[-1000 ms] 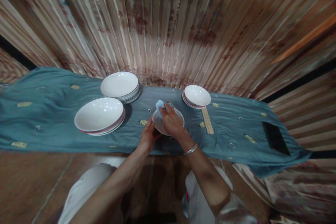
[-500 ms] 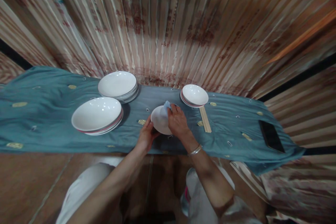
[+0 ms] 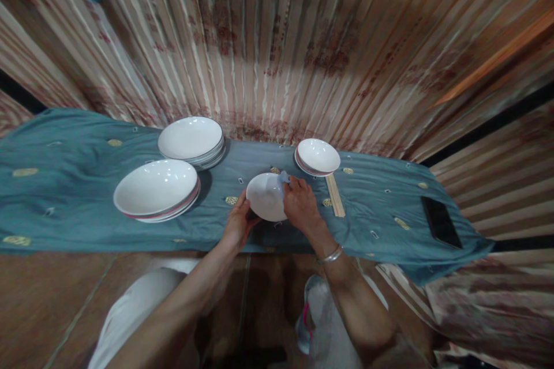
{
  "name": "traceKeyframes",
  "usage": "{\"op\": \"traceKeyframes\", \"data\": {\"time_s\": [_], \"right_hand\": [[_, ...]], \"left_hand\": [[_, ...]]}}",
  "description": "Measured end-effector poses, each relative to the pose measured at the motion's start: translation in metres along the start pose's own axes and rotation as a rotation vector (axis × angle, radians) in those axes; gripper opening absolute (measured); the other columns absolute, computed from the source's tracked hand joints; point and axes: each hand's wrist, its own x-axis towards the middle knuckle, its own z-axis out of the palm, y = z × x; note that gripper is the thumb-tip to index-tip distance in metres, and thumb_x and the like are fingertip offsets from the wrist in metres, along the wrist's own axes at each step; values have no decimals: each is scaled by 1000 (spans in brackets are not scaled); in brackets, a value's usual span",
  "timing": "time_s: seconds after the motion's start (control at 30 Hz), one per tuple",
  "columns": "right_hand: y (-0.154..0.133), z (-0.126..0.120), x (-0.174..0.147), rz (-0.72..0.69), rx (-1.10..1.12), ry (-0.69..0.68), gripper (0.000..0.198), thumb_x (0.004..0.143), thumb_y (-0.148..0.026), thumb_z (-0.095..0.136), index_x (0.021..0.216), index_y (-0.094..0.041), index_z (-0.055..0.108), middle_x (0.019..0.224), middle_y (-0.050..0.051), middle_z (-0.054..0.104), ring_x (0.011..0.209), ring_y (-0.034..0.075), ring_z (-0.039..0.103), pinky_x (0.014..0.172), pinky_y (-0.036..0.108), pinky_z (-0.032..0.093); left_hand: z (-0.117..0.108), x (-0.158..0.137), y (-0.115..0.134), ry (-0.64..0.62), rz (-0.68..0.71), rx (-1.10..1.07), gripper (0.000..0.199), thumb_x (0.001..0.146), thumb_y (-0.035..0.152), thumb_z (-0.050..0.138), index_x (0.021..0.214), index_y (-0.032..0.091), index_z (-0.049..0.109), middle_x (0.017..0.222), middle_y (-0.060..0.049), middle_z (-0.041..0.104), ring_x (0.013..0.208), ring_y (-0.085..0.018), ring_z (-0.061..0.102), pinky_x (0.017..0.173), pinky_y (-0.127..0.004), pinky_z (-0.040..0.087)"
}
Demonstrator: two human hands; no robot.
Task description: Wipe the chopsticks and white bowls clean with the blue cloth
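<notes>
A small white bowl (image 3: 263,199) is tilted toward me above the table's front half. My left hand (image 3: 239,216) grips its left side, thumb at the rim and fingers underneath. Pinched in my right hand (image 3: 300,202) is a light blue cloth (image 3: 283,179), which lies against the bowl's right rim. Part of the cloth and the bowl's right side are hidden by that hand. Behind and to the right stands a stack of small bowls (image 3: 319,155), with a bundle of chopsticks (image 3: 334,196) lying in front of it.
A blue-green cloth (image 3: 381,213) covers the table. On the left stand a stack of large bowls (image 3: 156,187) and a stack of plates (image 3: 190,138). A black phone (image 3: 440,222) lies near the right end. A patterned curtain (image 3: 277,40) hangs directly behind.
My right hand and the cloth have slid right, from inside the bowl to its right rim. My left hand still holds the bowl. The whole view has shifted slightly.
</notes>
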Motion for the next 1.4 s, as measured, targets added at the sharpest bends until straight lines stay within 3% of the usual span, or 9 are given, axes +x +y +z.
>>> {"op": "traceKeyframes", "data": {"time_s": [0.5, 0.73, 1.1, 1.4], "right_hand": [[10, -10, -26, -32, -37, -49, 28, 89, -7, 41, 104, -9, 65, 117, 20, 60, 105, 29, 52, 88, 42, 44], [19, -4, -38, -139, -5, 9, 26, 88, -9, 46, 105, -11, 65, 115, 18, 61, 106, 28, 53, 94, 43, 44], [16, -3, -45, -264, 75, -27, 22, 91, -9, 48, 100, -12, 68, 117, 16, 66, 112, 23, 60, 107, 39, 38], [-5, -12, -36, -356, 243, -153, 21, 91, -8, 50, 92, -12, 71, 105, 10, 69, 101, 21, 60, 95, 32, 44]], "left_hand": [[4, -1, 3, 26, -18, -11, 49, 81, 25, 62, 130, 27, 57, 119, -7, 66, 108, -25, 62, 82, -41, 58], [5, -3, 4, 17, -7, 16, 48, 81, 25, 62, 129, 27, 58, 125, -7, 64, 109, -24, 61, 78, -36, 59], [7, -4, 5, 26, -8, 32, 50, 82, 25, 59, 132, 26, 56, 128, -8, 63, 108, -24, 60, 67, -29, 58], [5, -3, 3, 15, 5, -29, 48, 80, 23, 60, 128, 24, 59, 108, -6, 68, 76, -15, 62, 54, -22, 52]]}}
